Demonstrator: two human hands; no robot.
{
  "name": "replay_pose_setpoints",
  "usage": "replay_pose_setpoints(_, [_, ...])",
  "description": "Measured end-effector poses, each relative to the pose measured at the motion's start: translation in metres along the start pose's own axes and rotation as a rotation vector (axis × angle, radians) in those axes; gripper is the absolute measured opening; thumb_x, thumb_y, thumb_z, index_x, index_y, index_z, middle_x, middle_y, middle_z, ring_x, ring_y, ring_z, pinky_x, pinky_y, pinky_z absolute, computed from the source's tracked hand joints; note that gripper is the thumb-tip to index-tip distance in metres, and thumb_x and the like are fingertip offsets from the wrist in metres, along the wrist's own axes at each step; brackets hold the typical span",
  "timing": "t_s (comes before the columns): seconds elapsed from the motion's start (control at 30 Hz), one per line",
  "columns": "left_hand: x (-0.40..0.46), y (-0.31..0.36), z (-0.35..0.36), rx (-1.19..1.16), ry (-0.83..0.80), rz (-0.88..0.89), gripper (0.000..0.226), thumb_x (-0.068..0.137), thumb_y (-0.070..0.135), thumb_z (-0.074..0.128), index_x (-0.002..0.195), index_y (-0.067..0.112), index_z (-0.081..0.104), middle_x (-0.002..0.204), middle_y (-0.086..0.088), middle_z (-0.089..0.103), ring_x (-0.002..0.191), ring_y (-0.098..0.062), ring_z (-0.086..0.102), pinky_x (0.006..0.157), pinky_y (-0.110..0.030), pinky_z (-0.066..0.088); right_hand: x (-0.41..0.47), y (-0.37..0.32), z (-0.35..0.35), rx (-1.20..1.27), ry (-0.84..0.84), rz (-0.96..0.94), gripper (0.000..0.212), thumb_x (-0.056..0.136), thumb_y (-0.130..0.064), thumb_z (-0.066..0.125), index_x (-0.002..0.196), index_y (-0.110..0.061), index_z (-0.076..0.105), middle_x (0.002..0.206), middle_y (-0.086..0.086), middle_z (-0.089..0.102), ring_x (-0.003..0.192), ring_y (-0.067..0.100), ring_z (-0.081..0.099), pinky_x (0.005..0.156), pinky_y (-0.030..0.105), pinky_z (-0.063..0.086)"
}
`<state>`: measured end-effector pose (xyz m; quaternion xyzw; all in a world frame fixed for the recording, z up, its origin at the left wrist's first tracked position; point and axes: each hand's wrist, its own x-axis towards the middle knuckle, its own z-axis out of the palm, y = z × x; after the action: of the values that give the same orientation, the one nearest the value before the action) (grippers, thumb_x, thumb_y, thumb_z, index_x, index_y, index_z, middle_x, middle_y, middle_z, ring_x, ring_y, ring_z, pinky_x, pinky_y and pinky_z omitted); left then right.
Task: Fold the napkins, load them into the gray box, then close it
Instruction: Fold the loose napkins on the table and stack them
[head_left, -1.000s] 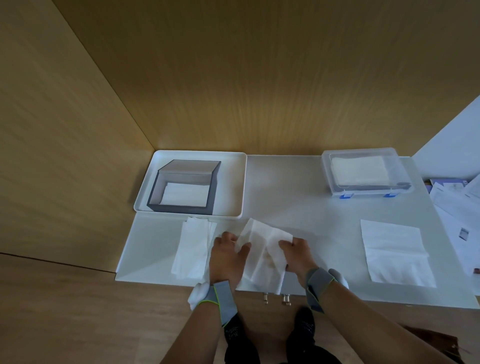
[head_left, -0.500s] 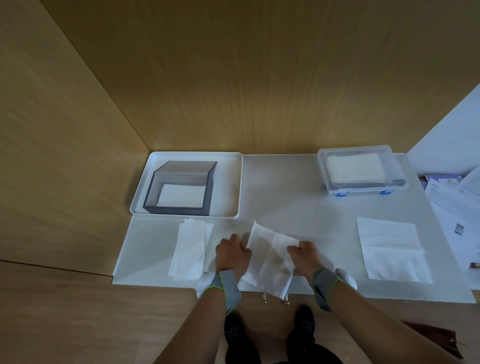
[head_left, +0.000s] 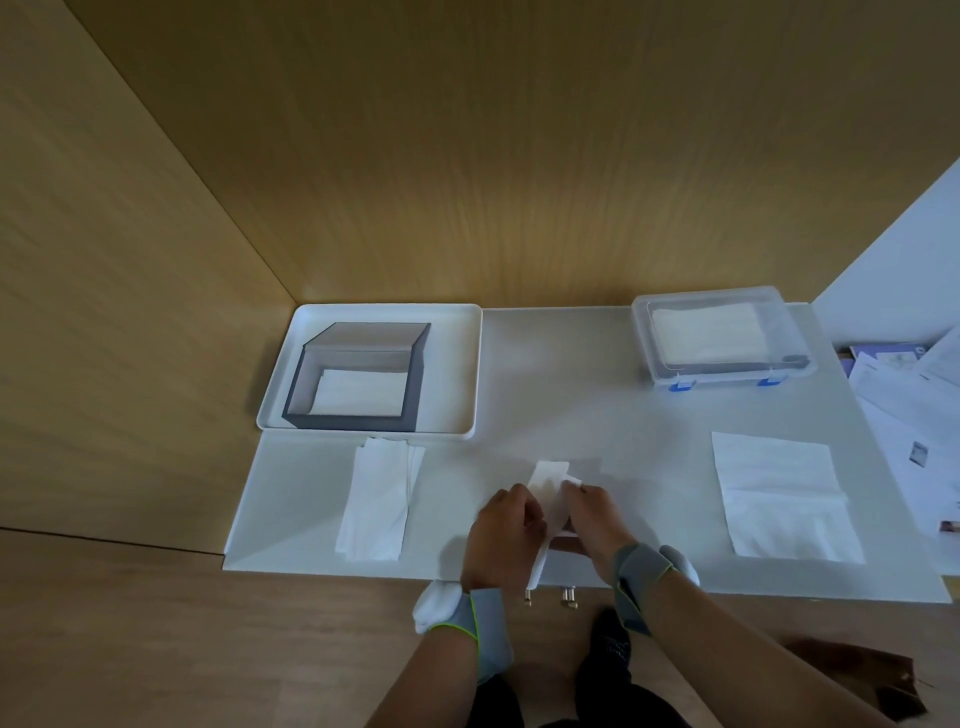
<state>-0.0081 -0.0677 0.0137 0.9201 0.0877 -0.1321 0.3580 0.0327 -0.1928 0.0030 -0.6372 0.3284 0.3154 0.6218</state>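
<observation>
A white napkin (head_left: 549, 478) stands pinched between my left hand (head_left: 506, 535) and my right hand (head_left: 597, 519) near the table's front edge, its sides brought together into a narrow strip. The gray box (head_left: 358, 376) sits open in a white tray (head_left: 457, 364) at the back left, lid raised, with a folded napkin (head_left: 358, 397) inside. A folded napkin stack (head_left: 379, 499) lies in front of the tray. An unfolded napkin (head_left: 779, 493) lies flat on the right.
A clear plastic box (head_left: 722, 338) with blue latches holds more napkins at the back right. Loose papers (head_left: 914, 405) lie past the table's right edge. Wooden walls close off the back and left.
My hands have come together, bringing the two sides of the napkin toward each other; it was spread wide between them before. The view shifted slightly.
</observation>
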Motion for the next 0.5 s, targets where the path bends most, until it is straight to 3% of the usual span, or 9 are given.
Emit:
replay_pose_setpoints(0.1, [-0.004, 0.001, 0.000, 0.010, -0.016, 0.020, 0.007, 0.085, 0.023, 0.063, 0.089, 0.021, 0.058, 0.093, 0.003, 0.061, 0.083, -0.018, 0.061, 0.074, -0.033, 0.051, -0.001, 0.000, -0.001, 0.014, -0.026, 0.001, 0.038, 0.098, -0.013, 0.037, 0.109, 0.006, 0.068, 0.106, 0.033, 0.072, 0.100, 0.043, 0.071, 0.075, 0.048, 0.065])
replay_pose_setpoints(0.27, [-0.008, 0.001, -0.001, 0.032, -0.043, 0.040, 0.005, 0.087, 0.027, 0.060, 0.091, 0.024, 0.061, 0.095, 0.005, 0.061, 0.086, -0.016, 0.063, 0.077, -0.032, 0.055, 0.002, 0.004, 0.000, 0.109, -0.024, -0.008, 0.049, 0.104, -0.033, 0.035, 0.111, 0.001, 0.068, 0.108, 0.028, 0.074, 0.093, 0.038, 0.072, 0.080, 0.049, 0.063])
replay_pose_setpoints(0.4, [-0.011, 0.001, -0.003, 0.043, -0.029, 0.050, 0.006, 0.087, 0.026, 0.058, 0.090, 0.024, 0.063, 0.094, 0.005, 0.061, 0.086, -0.015, 0.064, 0.078, -0.032, 0.056, 0.001, 0.006, 0.003, 0.114, -0.048, -0.025, 0.063, 0.100, -0.057, 0.046, 0.103, 0.002, 0.068, 0.087, 0.019, 0.070, 0.083, 0.032, 0.069, 0.083, 0.052, 0.063])
replay_pose_setpoints(0.5, [-0.013, -0.001, -0.006, 0.006, -0.075, 0.041, 0.014, 0.086, 0.037, 0.062, 0.090, 0.025, 0.066, 0.092, 0.008, 0.063, 0.085, -0.013, 0.064, 0.079, -0.033, 0.056, -0.001, 0.009, 0.006, 0.022, -0.028, -0.104, 0.032, 0.096, -0.023, 0.057, 0.102, 0.007, 0.068, 0.094, 0.022, 0.069, 0.085, 0.032, 0.069, 0.084, 0.055, 0.062])
